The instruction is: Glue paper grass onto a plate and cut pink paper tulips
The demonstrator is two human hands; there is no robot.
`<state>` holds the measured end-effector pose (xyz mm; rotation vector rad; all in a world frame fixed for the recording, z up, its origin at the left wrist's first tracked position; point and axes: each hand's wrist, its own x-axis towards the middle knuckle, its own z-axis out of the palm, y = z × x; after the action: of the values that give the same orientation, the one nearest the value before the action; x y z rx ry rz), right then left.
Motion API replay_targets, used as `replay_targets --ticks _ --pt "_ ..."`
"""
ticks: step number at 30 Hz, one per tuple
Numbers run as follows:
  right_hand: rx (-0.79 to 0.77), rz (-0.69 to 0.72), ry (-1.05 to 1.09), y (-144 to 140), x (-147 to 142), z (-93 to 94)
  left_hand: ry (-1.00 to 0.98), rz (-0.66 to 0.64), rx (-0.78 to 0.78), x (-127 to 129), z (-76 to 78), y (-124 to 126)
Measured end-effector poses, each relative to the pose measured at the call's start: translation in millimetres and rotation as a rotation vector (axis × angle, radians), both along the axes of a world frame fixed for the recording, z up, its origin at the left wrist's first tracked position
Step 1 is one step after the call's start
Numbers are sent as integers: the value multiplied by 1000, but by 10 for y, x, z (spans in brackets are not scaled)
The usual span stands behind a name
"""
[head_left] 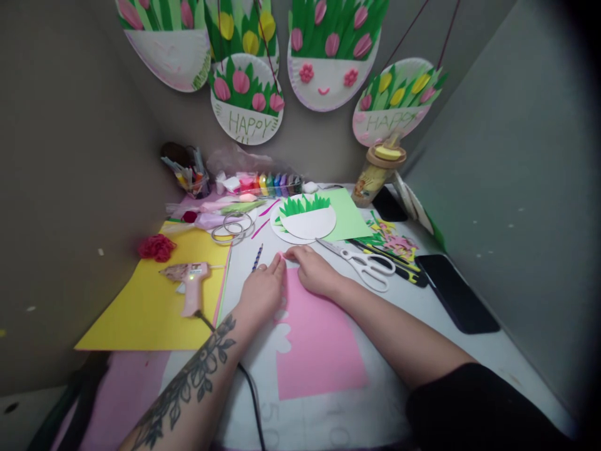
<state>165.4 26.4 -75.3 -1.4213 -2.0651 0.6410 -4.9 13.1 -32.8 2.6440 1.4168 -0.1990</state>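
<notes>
My left hand (263,287) and my right hand (310,269) meet over the middle of the table. Their fingertips are closed on a small pink paper piece (282,255), mostly hidden by the fingers. Beneath my forearms lies a pink paper sheet (323,351), its left edge cut in scallops. Just beyond my fingers is a white paper plate (310,224) with green paper grass along its top. White-handled scissors (364,260) lie right of my right hand, and a dark patterned pencil (258,257) is beside my left hand.
At left, a pink glue gun (191,285) rests on yellow paper (141,313), its cord passing under my left forearm. Paper scraps (394,241), a phone (457,293) and a lidded cup (378,175) stand or lie at right. Decorated plates (333,81) hang on the wall.
</notes>
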Motion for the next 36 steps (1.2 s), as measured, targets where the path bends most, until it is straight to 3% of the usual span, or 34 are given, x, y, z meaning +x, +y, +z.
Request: replay_targets --ticks 3,7,10,16,25,32,36 --pt "7 5 5 -3 1 6 -58 43 -32 -1 -7 7" --pt "19 11 22 -3 -1 6 -219 240 -136 -8 -12 27" --pt "27 13 19 0 0 -11 -329 315 -182 -19 -9 43" --pt "16 5 9 0 3 -2 -341 308 -179 -43 -23 68" --pt "172 179 -131 6 -18 56 -354 323 -196 -30 -35 70" --pt "188 154 -208 17 -15 16 -667 416 -106 -125 -48 42" --pt "177 162 -192 3 -28 63 -501 367 -150 -93 -19 13"
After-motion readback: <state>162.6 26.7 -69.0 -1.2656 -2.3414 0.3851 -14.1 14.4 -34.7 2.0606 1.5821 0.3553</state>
